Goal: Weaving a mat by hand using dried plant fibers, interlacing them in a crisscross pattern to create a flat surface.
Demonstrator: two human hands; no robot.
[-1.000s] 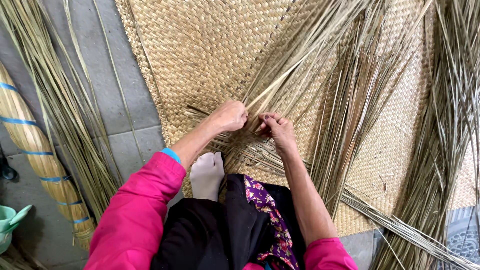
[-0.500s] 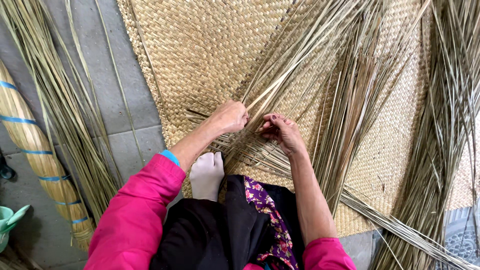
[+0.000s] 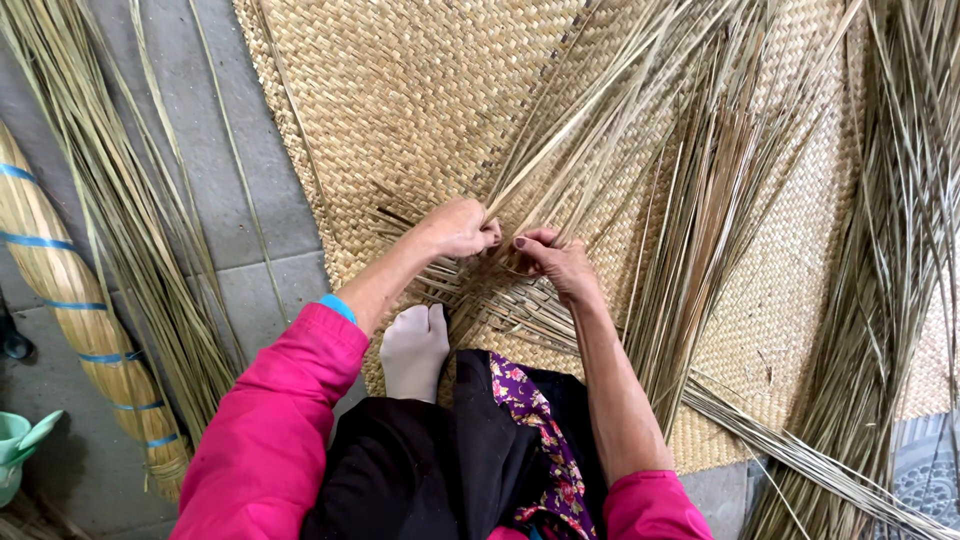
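Observation:
A large woven straw mat [image 3: 420,90] lies on the ground in front of me. Long loose reed strands [image 3: 640,130] fan out from its unwoven edge toward the upper right. My left hand [image 3: 462,228] is closed on several of these strands at the weaving edge. My right hand [image 3: 555,262] sits just beside it, fingers pinching strands low against the mat. The two hands almost touch. My foot in a white sock [image 3: 415,350] rests on the mat below them, between pink sleeves [image 3: 280,420].
A bundle of loose reeds [image 3: 130,200] lies on the grey paving at left, beside a rolled bundle tied with blue bands [image 3: 70,300]. A green container [image 3: 15,455] sits at the lower left edge. More long reeds [image 3: 890,250] hang along the right side.
My right hand has shifted slightly right and down along the weaving edge. My left hand stays on the strands in nearly the same place.

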